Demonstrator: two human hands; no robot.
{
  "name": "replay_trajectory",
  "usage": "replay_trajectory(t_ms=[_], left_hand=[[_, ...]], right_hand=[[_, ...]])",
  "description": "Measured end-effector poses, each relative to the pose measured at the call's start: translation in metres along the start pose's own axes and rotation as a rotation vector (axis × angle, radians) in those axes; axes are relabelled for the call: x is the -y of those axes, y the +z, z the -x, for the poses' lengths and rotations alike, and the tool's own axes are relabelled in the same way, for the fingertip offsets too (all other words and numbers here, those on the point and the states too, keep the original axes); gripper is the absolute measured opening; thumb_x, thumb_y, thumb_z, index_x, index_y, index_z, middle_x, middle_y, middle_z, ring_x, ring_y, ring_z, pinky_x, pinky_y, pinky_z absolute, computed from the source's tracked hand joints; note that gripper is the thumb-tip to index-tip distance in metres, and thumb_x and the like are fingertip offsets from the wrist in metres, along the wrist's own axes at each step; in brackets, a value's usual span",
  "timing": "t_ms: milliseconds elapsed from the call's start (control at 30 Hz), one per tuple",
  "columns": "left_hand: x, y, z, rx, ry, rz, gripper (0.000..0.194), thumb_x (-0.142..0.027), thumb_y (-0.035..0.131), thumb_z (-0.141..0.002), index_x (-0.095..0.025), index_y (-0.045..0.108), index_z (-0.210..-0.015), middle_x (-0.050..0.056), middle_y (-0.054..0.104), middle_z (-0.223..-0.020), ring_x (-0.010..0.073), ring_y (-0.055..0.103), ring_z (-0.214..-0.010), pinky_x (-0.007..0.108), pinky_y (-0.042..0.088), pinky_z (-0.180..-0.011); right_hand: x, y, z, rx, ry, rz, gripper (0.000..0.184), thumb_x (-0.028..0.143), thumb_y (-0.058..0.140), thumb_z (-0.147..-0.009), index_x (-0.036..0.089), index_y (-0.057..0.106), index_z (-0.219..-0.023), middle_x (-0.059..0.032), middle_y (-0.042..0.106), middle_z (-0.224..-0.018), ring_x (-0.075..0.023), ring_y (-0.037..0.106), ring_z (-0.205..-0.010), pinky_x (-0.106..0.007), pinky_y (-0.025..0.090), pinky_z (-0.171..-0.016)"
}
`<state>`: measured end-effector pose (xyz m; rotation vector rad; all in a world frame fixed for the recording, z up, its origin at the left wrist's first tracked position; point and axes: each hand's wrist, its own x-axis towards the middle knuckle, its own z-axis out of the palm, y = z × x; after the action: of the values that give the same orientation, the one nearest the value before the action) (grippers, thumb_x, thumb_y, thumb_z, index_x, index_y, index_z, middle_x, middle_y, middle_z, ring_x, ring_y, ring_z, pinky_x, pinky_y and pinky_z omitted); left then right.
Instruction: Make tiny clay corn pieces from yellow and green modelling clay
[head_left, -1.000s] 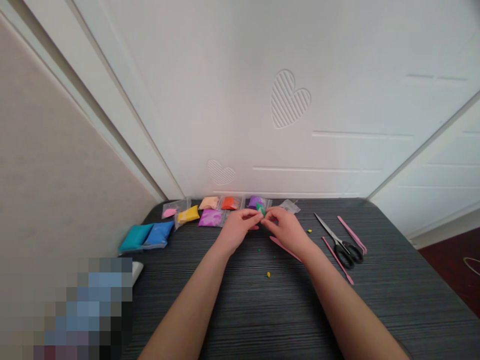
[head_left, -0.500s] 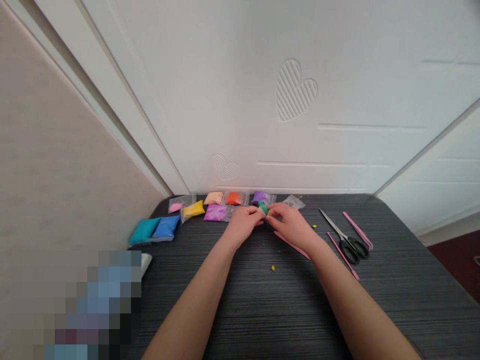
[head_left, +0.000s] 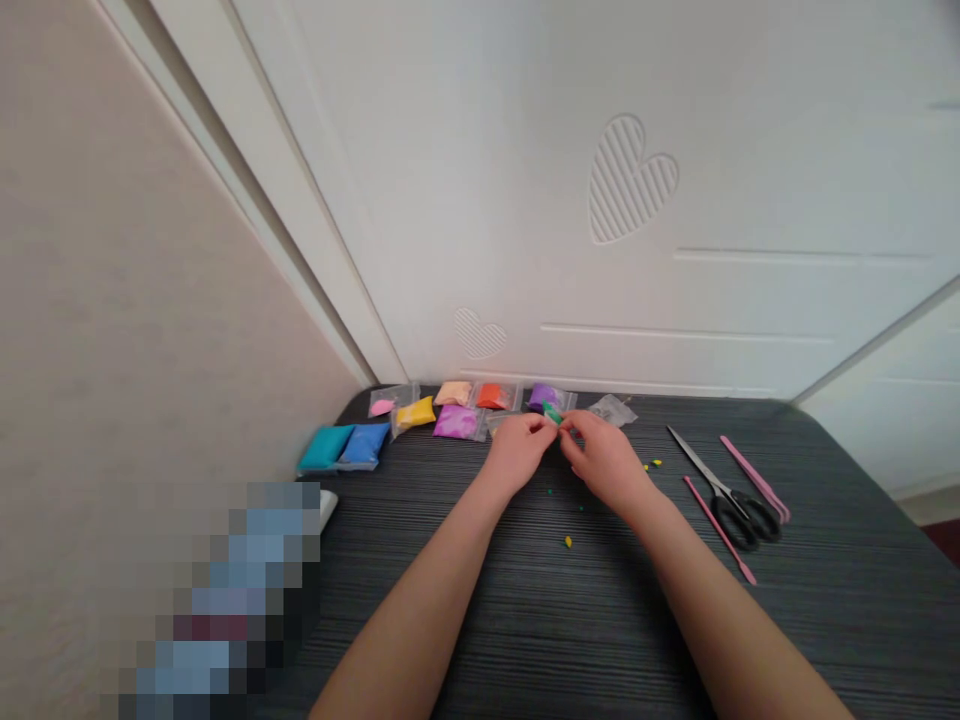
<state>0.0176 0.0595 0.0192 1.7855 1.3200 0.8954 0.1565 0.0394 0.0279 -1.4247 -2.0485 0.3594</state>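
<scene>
My left hand [head_left: 520,452] and my right hand [head_left: 606,460] meet over the far middle of a dark striped table [head_left: 525,620]. Both pinch a small piece of green clay [head_left: 553,413] in a clear packet between their fingertips. Right behind the hands lies a row of clay packets: purple [head_left: 544,396], orange [head_left: 492,396], peach [head_left: 453,392], magenta [head_left: 456,422], yellow [head_left: 415,412], pink [head_left: 382,406], blue [head_left: 364,446] and teal [head_left: 325,447].
Black-handled scissors [head_left: 724,492] and pink modelling tools [head_left: 752,478] lie to the right of my hands. Small yellow clay crumbs [head_left: 568,541] dot the table. An empty clear packet [head_left: 613,408] sits by the white panelled wall [head_left: 600,200]. A blurred patch covers the lower left.
The view has shifted, so everything sits further right in the picture. My hands stay together on the green clay packet, with only slight finger movement.
</scene>
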Motion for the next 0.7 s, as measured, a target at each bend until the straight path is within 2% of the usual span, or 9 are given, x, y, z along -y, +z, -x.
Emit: replay_trajectory(t_ms=[200, 367, 567, 700], left_hand=[[-0.005, -0.003, 0.003, 0.039, 0.073, -0.055, 0.023, -0.027, 0.041, -0.075, -0.016, 0.053, -0.058, -0.003, 0.052, -0.059, 0.0112, 0.047, -0.061, 0.021, 0.032, -0.056], [-0.008, -0.005, 0.005, 0.021, 0.131, -0.111, 0.021, -0.023, 0.040, -0.075, -0.016, 0.047, -0.056, -0.004, 0.046, -0.058, 0.0098, 0.042, -0.058, 0.021, 0.031, -0.054], [-0.016, 0.000, 0.010, 0.051, 0.178, -0.149, 0.018, -0.019, 0.041, -0.072, -0.016, 0.048, -0.057, -0.004, 0.048, -0.059, 0.0095, 0.044, -0.059, 0.020, 0.032, -0.054], [-0.017, -0.002, 0.009, 0.008, 0.169, -0.198, 0.021, -0.021, 0.041, -0.073, -0.016, 0.044, -0.052, -0.004, 0.044, -0.055, 0.0100, 0.043, -0.056, 0.022, 0.030, -0.053]], right_hand=[[-0.003, 0.001, 0.000, -0.011, 0.013, -0.069, 0.010, 0.018, 0.045, -0.076, 0.018, 0.056, -0.076, -0.0056, 0.062, -0.094, -0.0171, 0.056, -0.088, -0.029, 0.040, -0.078], [-0.004, 0.000, 0.001, -0.038, 0.068, -0.138, 0.011, 0.022, 0.046, -0.076, 0.019, 0.056, -0.071, -0.0023, 0.063, -0.093, -0.0140, 0.057, -0.085, -0.025, 0.041, -0.076], [-0.015, -0.006, -0.001, -0.096, 0.178, -0.156, 0.015, 0.026, 0.044, -0.076, 0.017, 0.057, -0.075, -0.0024, 0.063, -0.074, -0.0136, 0.057, -0.066, -0.026, 0.042, -0.061], [-0.013, -0.011, -0.001, -0.114, 0.182, -0.124, 0.015, 0.026, 0.044, -0.075, 0.018, 0.056, -0.073, -0.0004, 0.060, -0.069, -0.0127, 0.054, -0.062, -0.025, 0.039, -0.058]])
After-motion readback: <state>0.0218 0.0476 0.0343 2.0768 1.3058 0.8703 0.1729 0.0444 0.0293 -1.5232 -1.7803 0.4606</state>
